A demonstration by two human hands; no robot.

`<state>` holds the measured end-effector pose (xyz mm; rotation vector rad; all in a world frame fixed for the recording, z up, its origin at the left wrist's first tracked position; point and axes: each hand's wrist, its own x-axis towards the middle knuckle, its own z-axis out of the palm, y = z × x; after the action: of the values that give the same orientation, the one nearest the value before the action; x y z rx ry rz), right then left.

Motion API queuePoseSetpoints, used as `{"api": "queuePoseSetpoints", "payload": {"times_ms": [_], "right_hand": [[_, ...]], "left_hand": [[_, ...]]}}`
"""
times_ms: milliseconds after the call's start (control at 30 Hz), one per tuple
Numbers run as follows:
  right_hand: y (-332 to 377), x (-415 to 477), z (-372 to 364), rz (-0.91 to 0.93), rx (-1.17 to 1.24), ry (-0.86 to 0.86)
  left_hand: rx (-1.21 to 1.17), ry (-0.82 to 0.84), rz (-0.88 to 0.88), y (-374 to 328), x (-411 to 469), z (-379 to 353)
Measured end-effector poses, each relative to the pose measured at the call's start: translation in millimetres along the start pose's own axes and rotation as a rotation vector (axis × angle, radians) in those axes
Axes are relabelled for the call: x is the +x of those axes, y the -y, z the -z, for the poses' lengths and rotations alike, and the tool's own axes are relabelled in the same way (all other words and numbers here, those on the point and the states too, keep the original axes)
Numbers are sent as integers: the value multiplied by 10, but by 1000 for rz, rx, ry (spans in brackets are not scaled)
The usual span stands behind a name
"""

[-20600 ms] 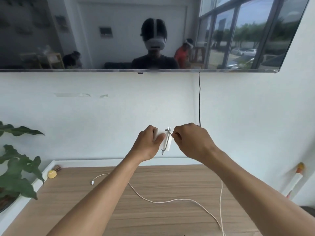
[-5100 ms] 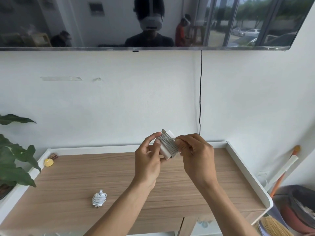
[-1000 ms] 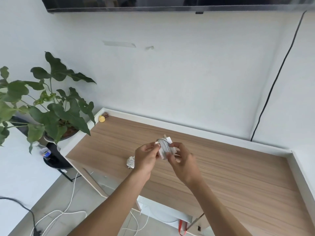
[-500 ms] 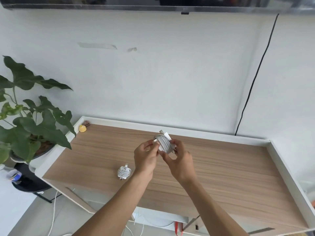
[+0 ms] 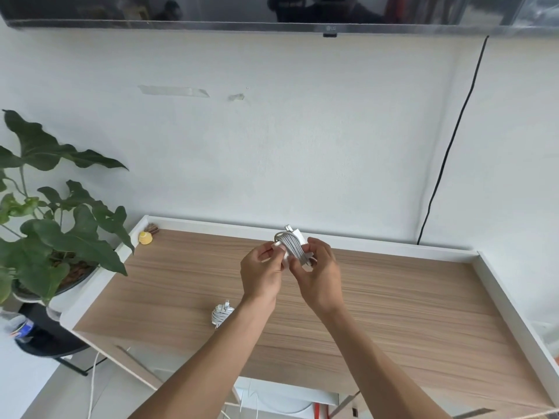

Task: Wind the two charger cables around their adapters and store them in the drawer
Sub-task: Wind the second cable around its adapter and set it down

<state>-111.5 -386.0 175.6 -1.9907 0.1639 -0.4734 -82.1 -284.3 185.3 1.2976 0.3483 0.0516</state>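
Note:
A white adapter with its grey cable wound round it (image 5: pixel 292 245) is held up over the wooden desk top (image 5: pixel 393 303). My left hand (image 5: pixel 262 275) pinches its left end, and my right hand (image 5: pixel 320 278) grips it from the right and below. Its metal plug prongs stick up at the top. A second white adapter with its cable wound into a small bundle (image 5: pixel 221 313) lies on the desk near the front, just left of my left forearm. No drawer front can be made out below the desk edge.
A potted plant (image 5: pixel 51 225) stands left of the desk. A small yellow object (image 5: pixel 145 238) sits in the desk's back left corner. The desk has a raised white rim (image 5: pixel 514 313). A black cable (image 5: pixel 450 146) runs down the wall from the screen above.
The view has swung back to the right, so the desk sits more squarely ahead. Both hands still hold the wound adapter and have shifted their fingers slightly on it. The other bundle has not moved.

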Motion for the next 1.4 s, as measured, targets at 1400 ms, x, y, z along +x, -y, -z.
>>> {"api": "queuePoseSetpoints", "payload": {"times_ms": [1400], "right_hand": [[-1076, -511, -884, -543, 162, 379]], "left_hand": [[340, -130, 137, 1238, 200, 1020]]}}
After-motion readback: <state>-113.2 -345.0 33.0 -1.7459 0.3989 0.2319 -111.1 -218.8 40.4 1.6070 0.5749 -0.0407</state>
